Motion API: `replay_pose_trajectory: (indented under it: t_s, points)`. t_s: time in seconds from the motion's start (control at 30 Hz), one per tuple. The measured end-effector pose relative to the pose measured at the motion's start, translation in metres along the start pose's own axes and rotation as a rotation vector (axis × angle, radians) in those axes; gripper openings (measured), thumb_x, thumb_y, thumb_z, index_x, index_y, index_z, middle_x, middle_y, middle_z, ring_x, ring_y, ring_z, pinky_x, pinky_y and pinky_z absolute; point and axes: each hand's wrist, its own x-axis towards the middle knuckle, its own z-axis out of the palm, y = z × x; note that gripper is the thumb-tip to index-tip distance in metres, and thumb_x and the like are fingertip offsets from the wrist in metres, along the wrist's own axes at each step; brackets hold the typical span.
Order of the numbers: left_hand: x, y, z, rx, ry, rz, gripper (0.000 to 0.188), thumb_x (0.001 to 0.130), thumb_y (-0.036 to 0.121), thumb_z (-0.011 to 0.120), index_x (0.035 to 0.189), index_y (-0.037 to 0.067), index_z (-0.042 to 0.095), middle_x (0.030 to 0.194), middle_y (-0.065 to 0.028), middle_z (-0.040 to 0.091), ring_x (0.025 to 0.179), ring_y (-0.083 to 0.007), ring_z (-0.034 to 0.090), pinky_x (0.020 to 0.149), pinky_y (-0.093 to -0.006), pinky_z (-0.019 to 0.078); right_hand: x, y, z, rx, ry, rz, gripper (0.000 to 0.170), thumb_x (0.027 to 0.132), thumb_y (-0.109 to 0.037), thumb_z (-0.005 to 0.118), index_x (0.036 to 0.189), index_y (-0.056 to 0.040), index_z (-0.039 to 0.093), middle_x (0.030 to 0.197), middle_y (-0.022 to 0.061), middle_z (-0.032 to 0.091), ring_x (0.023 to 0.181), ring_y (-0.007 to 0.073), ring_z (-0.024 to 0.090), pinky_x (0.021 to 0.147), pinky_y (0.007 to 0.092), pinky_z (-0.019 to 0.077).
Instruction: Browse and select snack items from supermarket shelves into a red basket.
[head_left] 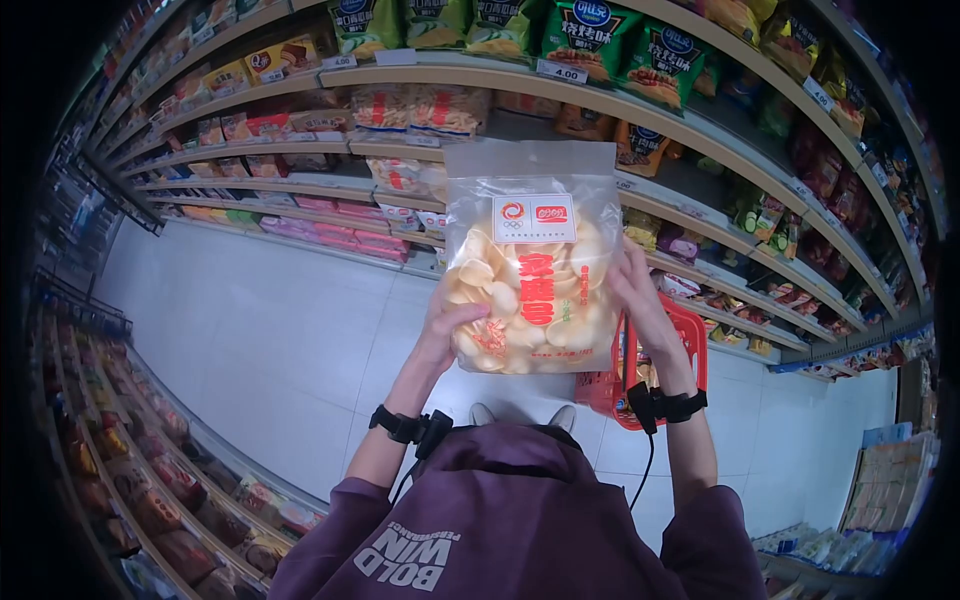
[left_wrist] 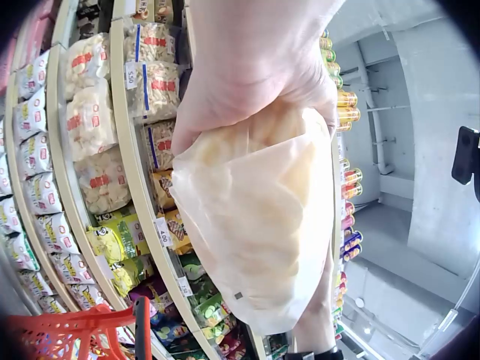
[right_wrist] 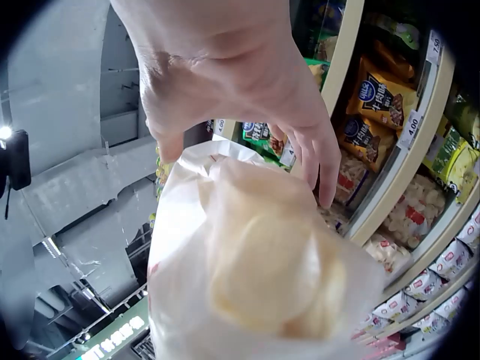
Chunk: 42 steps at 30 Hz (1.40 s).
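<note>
A clear bag of pale, puffed, shell-like snacks (head_left: 535, 290) with red lettering is held up in front of the person's torso. The left hand (head_left: 447, 325) grips its lower left side, thumb across the front. In the left wrist view, that hand (left_wrist: 259, 82) spans the bag's bottom end (left_wrist: 247, 225). At the bag's right edge is the right hand (head_left: 640, 295), fingers pointing up along the side. The right wrist view shows this hand (right_wrist: 232, 90) spread about the edge of the bag (right_wrist: 255, 255), its fingers extended and loose.
A red shopping basket (head_left: 700, 345) with packets inside stands beneath the right forearm. Shelves of bagged snacks (head_left: 580, 75) curve across the front, with price tags (head_left: 562, 72) along their edges. More stocked shelves (head_left: 150, 470) line the left rear. Tiled floor (head_left: 280, 300) lies between.
</note>
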Motion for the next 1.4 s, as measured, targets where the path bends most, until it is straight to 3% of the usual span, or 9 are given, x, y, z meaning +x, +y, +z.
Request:
replay_pose_trajectory:
  t_s: [0.17,0.43,0.67,0.77,0.9,1.0,1.1,1.2,1.4]
  points:
    - [0.001,0.016,0.007,0.044,0.083,-0.052,0.066,0.079,0.023,0.069,0.135,0.001,0.041,0.124,-0.0116,0.055,0.114,-0.0206,0.056,0.096,-0.0350,0.0470,-0.010,0.038,0.012,-0.058,-0.002,0.111,0.090,0.085,-0.033,0.072,0.146,0.0003,0.016,0.141,0.0214,0.041,0.127,0.0262,0.046,0.105,0.0381,0.0379]
    - [-0.003,0.012,0.006,0.012,0.119,-0.142,0.062,0.084,0.033,0.065,0.133,0.000,0.044,0.121,-0.0139,0.059,0.111,-0.0249,0.061,0.094,-0.0401,0.0514,-0.011,0.029,0.025,0.168,0.048,0.198,0.081,0.082,-0.028,0.076,0.141,-0.0001,0.028,0.126,0.0157,0.053,0.112,0.0212,0.057,0.095,0.0326,0.0471]
    - [0.000,-0.002,-0.006,-0.029,0.125,-0.183,0.064,0.079,0.016,0.068,0.134,-0.001,0.040,0.125,-0.0123,0.055,0.110,-0.0211,0.059,0.093,-0.0339,0.0500,-0.008,0.064,0.020,0.121,0.132,0.175,0.084,0.081,-0.033,0.076,0.141,0.0024,0.028,0.125,0.0165,0.054,0.112,0.0226,0.057,0.098,0.0351,0.0447]
    - [0.006,-0.024,-0.017,0.081,0.236,-0.140,0.064,0.075,0.014,0.072,0.129,-0.001,0.042,0.121,-0.0138,0.058,0.107,-0.0214,0.061,0.090,-0.0342,0.0512,-0.006,0.069,0.014,-0.739,0.342,-0.207,0.084,0.083,-0.037,0.074,0.141,0.0022,0.028,0.129,0.0187,0.051,0.114,0.0242,0.056,0.096,0.0368,0.0462]
    - [0.003,-0.043,0.005,0.570,0.390,0.054,0.067,0.069,0.016,0.078,0.123,-0.002,0.042,0.114,-0.0170,0.059,0.103,-0.0249,0.063,0.087,-0.0356,0.0520,-0.018,0.055,0.025,-0.384,-0.102,0.148,0.071,0.087,-0.032,0.070,0.140,-0.0029,0.032,0.131,0.0147,0.050,0.114,0.0234,0.055,0.086,0.0348,0.0518]
    - [-0.001,-0.044,0.027,0.820,0.329,0.216,0.079,0.065,0.024,0.081,0.126,-0.004,0.039,0.116,-0.0212,0.055,0.108,-0.0342,0.057,0.093,-0.0404,0.0475,-0.030,0.051,0.050,-0.336,-0.085,0.207,0.076,0.085,-0.039,0.071,0.139,-0.0007,0.032,0.135,0.0183,0.045,0.119,0.0263,0.051,0.085,0.0360,0.0527]
    - [-0.007,-0.045,0.049,1.114,0.332,0.478,0.079,0.067,0.024,0.082,0.130,-0.002,0.041,0.119,-0.0201,0.053,0.112,-0.0346,0.054,0.095,-0.0413,0.0444,-0.032,0.069,0.053,0.095,-0.001,0.281,0.073,0.089,-0.036,0.067,0.141,-0.0026,0.029,0.139,0.0152,0.040,0.123,0.0265,0.049,0.093,0.0408,0.0489]
    - [-0.018,-0.039,0.065,1.106,0.093,0.548,0.077,0.067,0.026,0.082,0.130,0.000,0.046,0.122,-0.0180,0.052,0.112,-0.0343,0.052,0.095,-0.0402,0.0437,-0.031,0.076,0.048,0.396,0.057,0.317,0.068,0.091,-0.029,0.065,0.142,-0.0043,0.028,0.137,0.0111,0.044,0.124,0.0219,0.048,0.099,0.0391,0.0440]
    - [-0.019,-0.038,0.072,1.169,-0.069,0.584,0.031,0.086,0.006,0.060,0.116,0.000,0.062,0.123,-0.0164,0.060,0.105,-0.0331,0.056,0.093,-0.0388,0.0454,-0.035,0.102,0.037,0.553,0.110,0.245,0.063,0.089,-0.023,0.067,0.139,-0.0037,0.035,0.128,0.0087,0.053,0.118,0.0182,0.054,0.099,0.0341,0.0441]
